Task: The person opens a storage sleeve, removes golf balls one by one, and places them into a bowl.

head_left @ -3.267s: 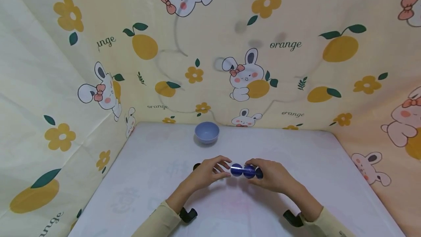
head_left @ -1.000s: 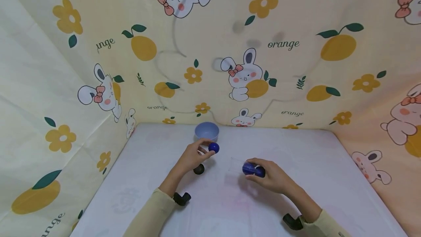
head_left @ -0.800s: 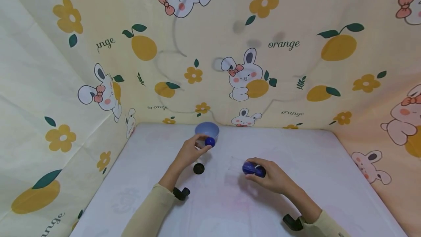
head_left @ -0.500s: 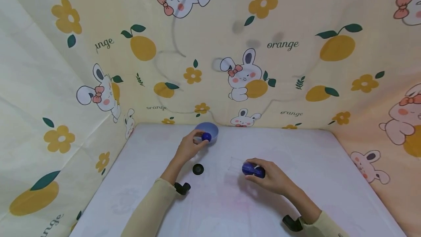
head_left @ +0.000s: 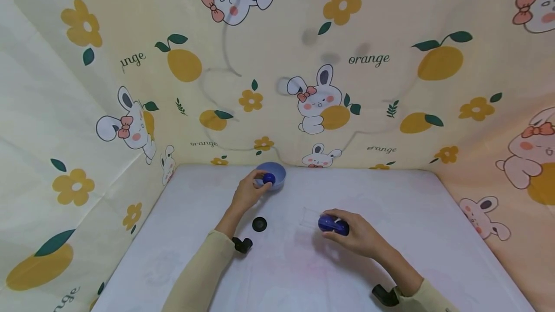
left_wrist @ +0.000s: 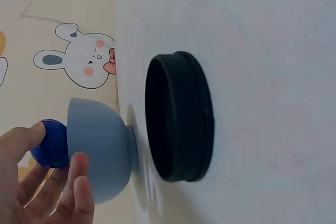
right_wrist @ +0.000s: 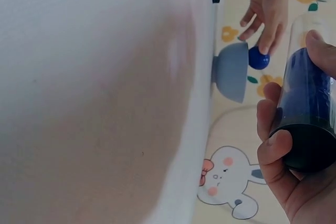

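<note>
My left hand (head_left: pixel 259 183) pinches a dark blue ball (head_left: pixel 269 178) right above the rim of a small pale blue bowl (head_left: pixel 279 171) at the back of the white table (head_left: pixel 399 211). The left wrist view shows the ball (left_wrist: pixel 51 144) at the bowl's (left_wrist: pixel 100 150) mouth, between thumb and fingers. My right hand (head_left: pixel 343 229) grips a clear tube (head_left: pixel 330 224) lying on its side, with dark blue balls inside and its open end pointing left. The right wrist view shows the tube (right_wrist: pixel 310 98) and its dark bottom end.
A black round lid (head_left: pixel 259 224) lies flat on the table between my hands, close to the left forearm. Printed cloth walls (head_left: pixel 303 61) with rabbits and oranges close in the table at the back and both sides.
My left hand took a blue ball from the tube's open end and carried it back and left, up to the bowl's mouth. The right hand has kept the tube still.
</note>
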`<state>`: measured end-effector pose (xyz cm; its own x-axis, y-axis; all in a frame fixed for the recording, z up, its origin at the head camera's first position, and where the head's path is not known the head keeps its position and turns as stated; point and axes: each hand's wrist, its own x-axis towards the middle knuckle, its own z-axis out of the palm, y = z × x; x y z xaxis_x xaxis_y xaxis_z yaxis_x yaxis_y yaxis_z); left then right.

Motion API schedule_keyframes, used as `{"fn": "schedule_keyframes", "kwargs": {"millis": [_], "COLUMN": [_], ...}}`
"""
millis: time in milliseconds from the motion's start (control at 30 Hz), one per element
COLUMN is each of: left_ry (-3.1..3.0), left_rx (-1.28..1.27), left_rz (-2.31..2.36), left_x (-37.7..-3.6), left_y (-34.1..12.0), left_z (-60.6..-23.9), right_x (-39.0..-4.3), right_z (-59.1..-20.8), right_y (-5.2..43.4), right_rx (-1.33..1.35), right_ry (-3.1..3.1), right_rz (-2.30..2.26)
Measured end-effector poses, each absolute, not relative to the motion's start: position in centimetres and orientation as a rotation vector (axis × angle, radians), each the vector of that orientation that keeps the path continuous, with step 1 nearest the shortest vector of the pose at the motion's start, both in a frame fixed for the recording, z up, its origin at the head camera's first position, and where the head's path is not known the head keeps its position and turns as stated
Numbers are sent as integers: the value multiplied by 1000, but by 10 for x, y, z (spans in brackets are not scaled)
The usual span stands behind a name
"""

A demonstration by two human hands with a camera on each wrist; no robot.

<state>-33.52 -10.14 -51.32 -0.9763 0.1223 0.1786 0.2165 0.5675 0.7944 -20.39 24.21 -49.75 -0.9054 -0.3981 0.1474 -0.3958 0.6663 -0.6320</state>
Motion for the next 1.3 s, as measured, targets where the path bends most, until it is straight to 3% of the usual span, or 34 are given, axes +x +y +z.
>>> {"fn": "schedule_keyframes", "kwargs": {"millis": [600,1300], "left_ry": [-2698,-2717], "left_rx": [-274,-621], "left_rz": [-1232,-1358], "left_x": [-330,-285], "left_y": [-107,-98], "left_z": [-509,-503], "right_x": [-204,-209], "right_z": [-498,-498], "right_y": [237,238], "right_rx": [-666,-637], "right_ry": [2857,2885], "right_rz": [-1049,-998]}}
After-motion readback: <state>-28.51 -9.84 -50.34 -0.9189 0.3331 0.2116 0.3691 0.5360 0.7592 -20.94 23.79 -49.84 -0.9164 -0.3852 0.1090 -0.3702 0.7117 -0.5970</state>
